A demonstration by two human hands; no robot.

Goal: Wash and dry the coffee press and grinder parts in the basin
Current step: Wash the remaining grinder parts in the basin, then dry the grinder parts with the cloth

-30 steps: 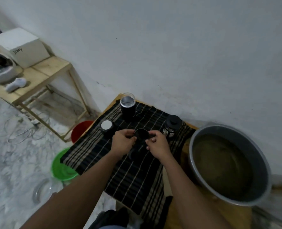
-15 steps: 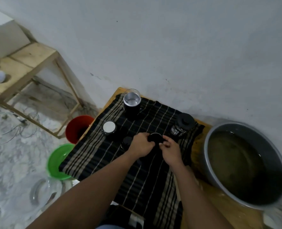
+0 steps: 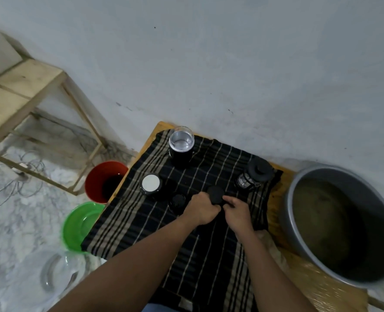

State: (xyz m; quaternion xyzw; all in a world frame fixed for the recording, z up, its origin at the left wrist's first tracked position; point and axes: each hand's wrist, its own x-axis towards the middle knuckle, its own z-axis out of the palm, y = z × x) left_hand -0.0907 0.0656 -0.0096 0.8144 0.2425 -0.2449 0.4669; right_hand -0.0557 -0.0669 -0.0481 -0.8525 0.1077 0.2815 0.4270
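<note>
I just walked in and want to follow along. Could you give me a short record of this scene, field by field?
Hands: left hand and right hand both grip a black round part
Surface: striped cloth over a wooden table
On cloth: grinder, coffee press, white-topped lid, small black part
Basin: grey basin at right, holding murky water
Floor: red bucket, green bowl

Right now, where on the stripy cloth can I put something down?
Bare striped cloth lies between the grinder and the coffee press, and along its near left edge. Crowded: where the left hand and right hand hold the black round part, beside the white-topped jar and small black cap.
</note>
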